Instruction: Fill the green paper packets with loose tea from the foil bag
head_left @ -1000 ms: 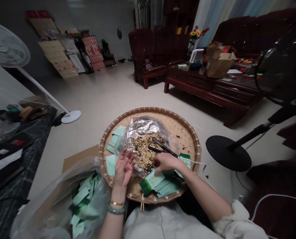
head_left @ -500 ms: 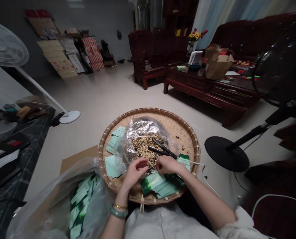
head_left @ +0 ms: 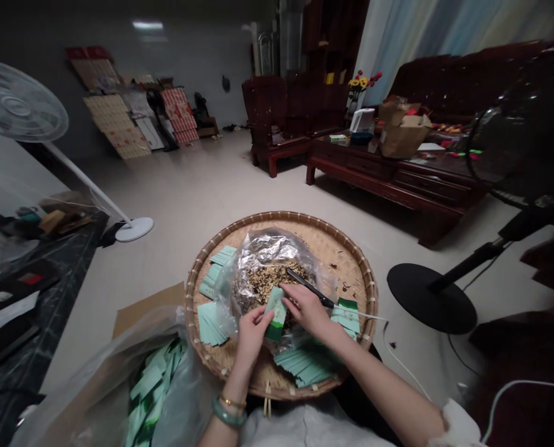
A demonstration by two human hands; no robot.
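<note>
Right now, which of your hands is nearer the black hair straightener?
Right. The right hand partly overlaps the straightener in view; the left hand is farther left, holding the green packet.

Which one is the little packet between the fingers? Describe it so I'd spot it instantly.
On the round woven bamboo tray lies a crinkled clear plastic bag. Over its near side, the left hand and right hand hold a pale-green packet with a dark-green end. Unlike the pale-green pieces fanned on the tray, it is raised.
</note>
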